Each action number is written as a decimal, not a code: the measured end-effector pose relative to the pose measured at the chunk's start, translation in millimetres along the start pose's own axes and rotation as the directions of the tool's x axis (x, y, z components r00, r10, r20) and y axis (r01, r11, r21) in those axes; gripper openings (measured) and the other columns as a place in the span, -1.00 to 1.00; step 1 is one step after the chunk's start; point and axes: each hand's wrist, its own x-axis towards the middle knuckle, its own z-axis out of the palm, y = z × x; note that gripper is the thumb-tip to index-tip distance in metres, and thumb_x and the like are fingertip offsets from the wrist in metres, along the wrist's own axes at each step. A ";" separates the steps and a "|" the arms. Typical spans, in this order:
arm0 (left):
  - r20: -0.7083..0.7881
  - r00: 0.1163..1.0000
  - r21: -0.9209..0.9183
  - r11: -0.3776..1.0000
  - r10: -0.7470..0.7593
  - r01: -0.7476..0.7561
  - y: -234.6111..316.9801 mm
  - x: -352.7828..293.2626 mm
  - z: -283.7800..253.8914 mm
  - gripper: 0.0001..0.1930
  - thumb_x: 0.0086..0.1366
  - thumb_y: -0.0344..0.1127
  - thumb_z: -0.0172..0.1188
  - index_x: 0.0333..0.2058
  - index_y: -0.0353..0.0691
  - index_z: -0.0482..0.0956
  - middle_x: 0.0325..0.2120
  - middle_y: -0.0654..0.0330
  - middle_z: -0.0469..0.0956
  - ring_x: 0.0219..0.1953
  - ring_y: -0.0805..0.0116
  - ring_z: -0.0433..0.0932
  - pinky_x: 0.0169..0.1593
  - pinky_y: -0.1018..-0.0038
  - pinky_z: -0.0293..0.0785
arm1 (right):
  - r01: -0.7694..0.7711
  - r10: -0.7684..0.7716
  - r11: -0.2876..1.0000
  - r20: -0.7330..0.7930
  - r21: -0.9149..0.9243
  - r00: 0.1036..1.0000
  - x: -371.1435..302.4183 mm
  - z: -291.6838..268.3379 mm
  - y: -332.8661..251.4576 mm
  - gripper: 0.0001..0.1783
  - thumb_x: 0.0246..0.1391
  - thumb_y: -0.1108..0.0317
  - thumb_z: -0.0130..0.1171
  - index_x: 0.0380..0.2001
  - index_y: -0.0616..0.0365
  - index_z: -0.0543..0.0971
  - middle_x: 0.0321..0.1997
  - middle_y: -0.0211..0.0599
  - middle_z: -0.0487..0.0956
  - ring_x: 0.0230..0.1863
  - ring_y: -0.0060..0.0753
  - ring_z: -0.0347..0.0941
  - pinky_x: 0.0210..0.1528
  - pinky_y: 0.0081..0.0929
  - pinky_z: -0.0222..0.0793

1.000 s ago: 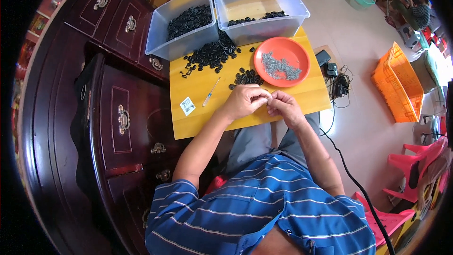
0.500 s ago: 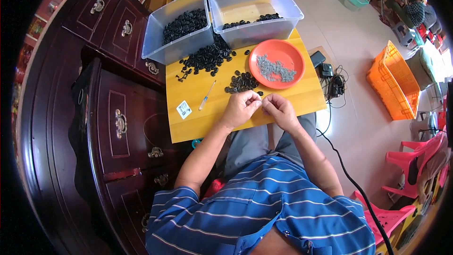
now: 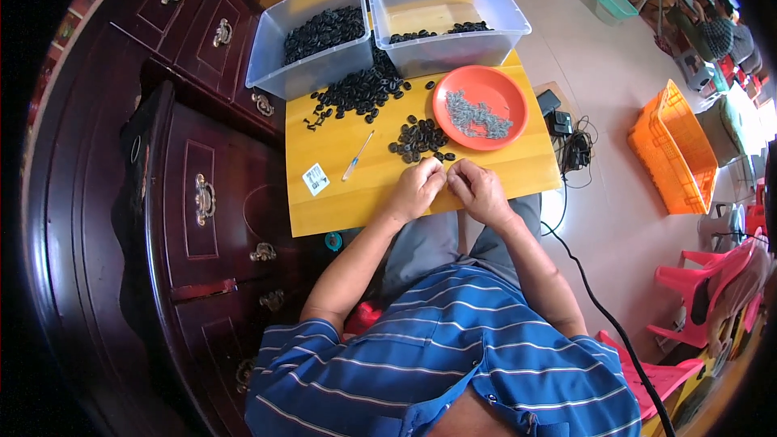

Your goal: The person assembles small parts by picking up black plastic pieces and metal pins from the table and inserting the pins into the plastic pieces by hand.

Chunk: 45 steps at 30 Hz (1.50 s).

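Close together over the near edge of the yellow table (image 3: 324, 214), my left hand (image 3: 419, 188) and my right hand (image 3: 484, 194) are both closed, fingertips pinched and nearly meeting. Whatever they hold is hidden or too small to make out. Just beyond the fingers lies a small heap of black oval ring-shaped pieces (image 3: 418, 139). To its right, an orange-red plate (image 3: 508, 91) carries many small grey pieces (image 3: 479, 118). A larger spill of black oval pieces (image 3: 360, 93) spreads farther back on the left.
Two clear plastic bins (image 3: 303, 77) (image 3: 453, 55) with black pieces stand at the back. A thin pen-like tool (image 3: 357, 157) and a white printed label (image 3: 316, 179) lie at left. Dark wooden drawers (image 3: 202, 194) border the left; an orange crate (image 3: 676, 150) and black cables (image 3: 576, 154) are right.
My hands stay in nearly the same place, with the fingers of both curled in more and the right hand turned slightly. The whole view has shifted a little.
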 end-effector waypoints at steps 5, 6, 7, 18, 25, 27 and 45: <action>0.001 1.000 -0.070 0.998 0.005 -0.005 -1.5 -4.8 -2.2 -0.83 0.39 -0.34 0.06 -0.36 -0.34 0.43 -0.53 0.01 0.52 -0.46 0.16 0.56 -0.34 0.26 0.45 | -0.162 0.145 0.969 0.102 0.187 0.984 1.6 3.5 1.1 -0.81 0.32 0.32 0.13 -0.34 0.22 0.52 -0.51 -0.31 0.59 -0.44 -0.47 0.58 -0.32 -0.46 0.49; 0.006 1.000 -0.064 0.998 -0.008 0.009 -3.4 -5.0 -3.0 -0.83 0.39 -0.34 0.05 -0.36 -0.33 0.43 -0.55 0.02 0.51 -0.47 0.18 0.54 -0.35 0.27 0.45 | -0.164 0.146 0.969 0.108 0.186 0.983 2.2 5.7 3.7 -0.81 0.32 0.32 0.13 -0.34 0.22 0.52 -0.51 -0.31 0.59 -0.44 -0.47 0.58 -0.32 -0.46 0.49; 0.011 1.000 -0.059 0.998 -0.022 0.022 -5.0 -5.5 -3.5 -0.82 0.40 -0.33 0.05 -0.36 -0.32 0.43 -0.56 0.04 0.49 -0.49 0.19 0.53 -0.35 0.28 0.44 | -0.137 0.121 0.971 0.093 0.195 0.988 3.0 8.9 7.5 -0.80 0.29 0.29 0.16 -0.33 0.21 0.53 -0.52 -0.26 0.57 -0.45 -0.39 0.57 -0.33 -0.40 0.48; -0.195 0.960 0.062 0.979 0.203 -0.194 -3.4 -14.2 4.5 -0.86 0.42 -0.35 0.06 -0.31 -0.29 0.41 -0.54 0.00 0.52 -0.46 0.02 0.57 -0.35 0.23 0.47 | -0.494 0.367 0.563 0.335 0.663 0.868 3.9 23.4 10.9 -0.78 0.43 0.22 0.06 -0.24 0.15 0.51 -0.38 -0.51 0.53 -0.36 -0.67 0.46 -0.24 -0.66 0.43; -0.207 0.952 0.098 0.973 0.226 -0.210 -7.9 -13.9 -1.3 -0.85 0.42 -0.35 0.04 -0.32 -0.29 0.40 -0.55 -0.05 0.52 -0.46 -0.07 0.58 -0.37 0.17 0.47 | -0.433 0.302 0.663 0.311 0.611 0.901 6.7 28.5 7.9 -0.74 0.43 0.20 0.04 -0.26 0.18 0.49 -0.41 -0.48 0.53 -0.38 -0.64 0.45 -0.25 -0.60 0.44; -0.204 0.959 0.063 0.981 0.195 -0.185 -8.3 -13.3 -1.9 -0.85 0.43 -0.35 0.03 -0.32 -0.29 0.40 -0.55 -0.06 0.52 -0.47 -0.08 0.58 -0.38 0.16 0.46 | -0.389 0.275 0.730 0.279 0.562 0.920 8.9 29.9 7.8 -0.74 0.44 0.21 0.03 -0.25 0.19 0.48 -0.41 -0.45 0.53 -0.38 -0.62 0.47 -0.25 -0.57 0.46; -0.375 0.888 0.122 0.964 0.264 -0.236 7.4 21.6 21.8 -0.85 0.42 -0.30 0.09 -0.28 -0.26 0.44 -0.46 -0.06 0.57 -0.37 -0.17 0.60 -0.33 0.10 0.49 | -0.291 0.374 0.698 0.014 0.655 0.927 25.0 25.5 -1.3 -0.78 0.45 0.26 -0.02 -0.25 0.16 0.46 -0.43 -0.50 0.44 -0.41 -0.65 0.36 -0.33 -0.56 0.39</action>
